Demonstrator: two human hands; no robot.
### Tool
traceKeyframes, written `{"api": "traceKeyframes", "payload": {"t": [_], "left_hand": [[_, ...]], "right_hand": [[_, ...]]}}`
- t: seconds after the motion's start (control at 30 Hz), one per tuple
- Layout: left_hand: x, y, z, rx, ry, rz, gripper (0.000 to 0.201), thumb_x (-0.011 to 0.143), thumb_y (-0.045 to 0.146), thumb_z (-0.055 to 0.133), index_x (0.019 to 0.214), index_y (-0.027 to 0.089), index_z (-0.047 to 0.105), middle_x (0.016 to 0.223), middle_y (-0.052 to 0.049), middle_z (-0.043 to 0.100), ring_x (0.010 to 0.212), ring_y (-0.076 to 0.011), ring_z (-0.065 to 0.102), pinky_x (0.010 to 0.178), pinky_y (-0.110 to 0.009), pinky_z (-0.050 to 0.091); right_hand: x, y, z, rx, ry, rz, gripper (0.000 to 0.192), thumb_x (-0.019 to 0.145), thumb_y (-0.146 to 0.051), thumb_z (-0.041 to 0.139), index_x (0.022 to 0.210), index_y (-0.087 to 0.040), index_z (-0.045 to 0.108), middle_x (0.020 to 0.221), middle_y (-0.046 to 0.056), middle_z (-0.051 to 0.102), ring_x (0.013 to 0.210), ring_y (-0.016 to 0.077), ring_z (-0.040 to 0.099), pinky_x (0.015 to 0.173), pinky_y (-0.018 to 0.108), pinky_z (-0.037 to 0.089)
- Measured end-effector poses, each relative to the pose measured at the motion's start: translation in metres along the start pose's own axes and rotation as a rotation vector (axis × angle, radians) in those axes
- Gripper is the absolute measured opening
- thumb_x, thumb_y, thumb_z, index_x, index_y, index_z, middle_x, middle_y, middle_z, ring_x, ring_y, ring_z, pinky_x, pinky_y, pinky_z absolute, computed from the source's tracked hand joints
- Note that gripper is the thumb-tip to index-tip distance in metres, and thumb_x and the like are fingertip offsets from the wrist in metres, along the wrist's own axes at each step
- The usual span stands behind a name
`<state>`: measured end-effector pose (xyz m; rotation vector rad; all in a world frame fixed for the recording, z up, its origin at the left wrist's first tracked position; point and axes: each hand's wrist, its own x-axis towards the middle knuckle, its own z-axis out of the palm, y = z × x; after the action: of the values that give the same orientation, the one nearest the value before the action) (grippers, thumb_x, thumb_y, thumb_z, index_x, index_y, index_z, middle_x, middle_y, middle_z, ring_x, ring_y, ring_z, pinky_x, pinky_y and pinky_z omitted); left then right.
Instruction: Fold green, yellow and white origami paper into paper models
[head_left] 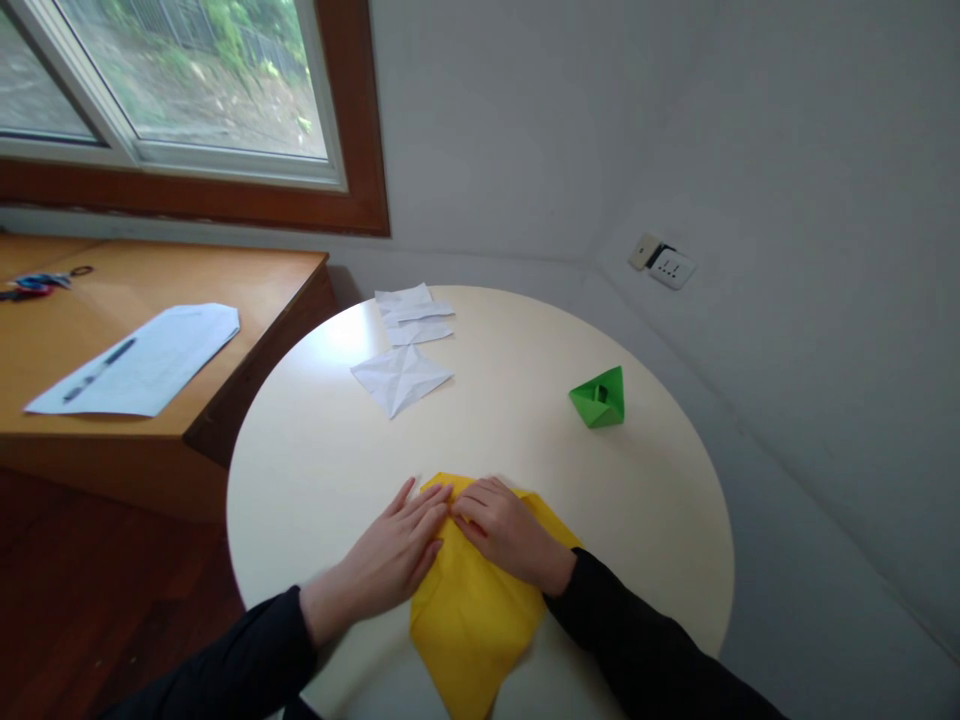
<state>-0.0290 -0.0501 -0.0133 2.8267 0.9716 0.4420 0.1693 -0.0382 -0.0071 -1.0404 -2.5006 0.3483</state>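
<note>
A sheet of yellow paper [476, 625] lies on the white round table before me, with creases in it and its near corner pointing toward me. My left hand [394, 550] rests on its upper left part, fingers stretched out and flat. Close beside those fingertips, my right hand [499, 520] has its fingers curled and pressed together on the paper's far part. The exact spot under the right fingertips is hidden. Part of the yellow sheet shows beyond the right wrist.
On the round table [300, 450] are a folded green paper boat [600, 400] at right, a creased white paper square [401, 378] and more white paper pieces [412, 312]. A wooden desk [277, 285] at left holds white sheets [180, 345], a pen [101, 370] and scissors [41, 283].
</note>
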Motion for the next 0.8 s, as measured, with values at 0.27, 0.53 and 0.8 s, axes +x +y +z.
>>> {"api": "traceKeyframes", "payload": {"t": [0.27, 0.53, 0.8], "left_hand": [[0.000, -0.003, 0.002, -0.030, -0.050, 0.011, 0.045, 0.087, 0.014, 0.037, 0.132, 0.016, 0.038, 0.136, -0.012, 0.047, 0.130, -0.0226, 0.036, 0.108, -0.048, 0.029], [0.000, -0.004, 0.003, 0.016, -0.071, 0.031, 0.047, 0.086, 0.013, 0.040, 0.132, 0.021, 0.043, 0.137, -0.015, 0.045, 0.130, -0.0251, 0.035, 0.105, -0.050, 0.032], [0.002, -0.001, 0.003, 0.059, -0.023, 0.020, 0.044, 0.086, 0.016, 0.041, 0.130, 0.022, 0.047, 0.131, -0.015, 0.050, 0.125, -0.0255, 0.042, 0.102, -0.048, 0.035]], "right_hand": [[-0.011, -0.003, -0.032, 0.439, -0.009, 0.055, 0.034, 0.075, -0.002, 0.049, 0.102, -0.021, 0.058, 0.103, 0.003, 0.064, 0.101, 0.0149, 0.057, 0.091, 0.030, 0.045], [-0.020, 0.016, -0.025, 0.010, -0.067, 0.103, 0.049, 0.075, 0.000, 0.042, 0.119, -0.017, 0.055, 0.122, 0.010, 0.057, 0.113, 0.0197, 0.050, 0.097, 0.039, 0.039], [-0.026, 0.015, -0.018, -0.161, -0.063, 0.042, 0.041, 0.084, -0.004, 0.037, 0.119, -0.015, 0.054, 0.127, 0.011, 0.056, 0.121, 0.0218, 0.046, 0.102, 0.045, 0.033]]}}
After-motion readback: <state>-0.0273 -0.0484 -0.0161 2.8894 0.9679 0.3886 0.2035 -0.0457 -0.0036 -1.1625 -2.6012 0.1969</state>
